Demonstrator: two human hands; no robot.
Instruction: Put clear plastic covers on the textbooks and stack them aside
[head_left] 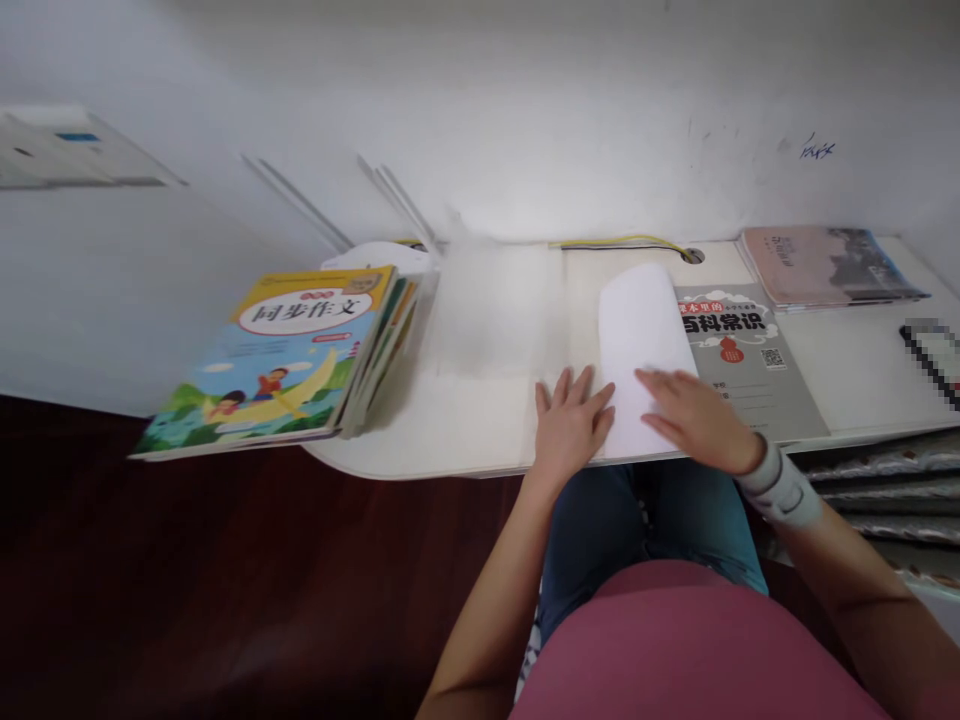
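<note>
A grey-covered book (772,385) lies near the desk's front edge. A white page or cover flap (637,330), curved at its top, stands up along the book's left side. My right hand (694,415) rests against this white flap, fingers stretched out and slightly blurred. Just left of the flap, my left hand (568,428) lies flat with its fingers spread, its thumb side by the flap's lower edge. A pale translucent sheet (495,310) extends left from there over the desk, its outline smeared. Whether it joins the book I cannot tell.
On the white desk (390,440), a stack of books (300,350) overhangs the left front edge. A pink-covered book (817,265) sits at the back right, with a dark-edged, pixelated object (934,355) nearer. A yellow cable (615,240) runs along the wall.
</note>
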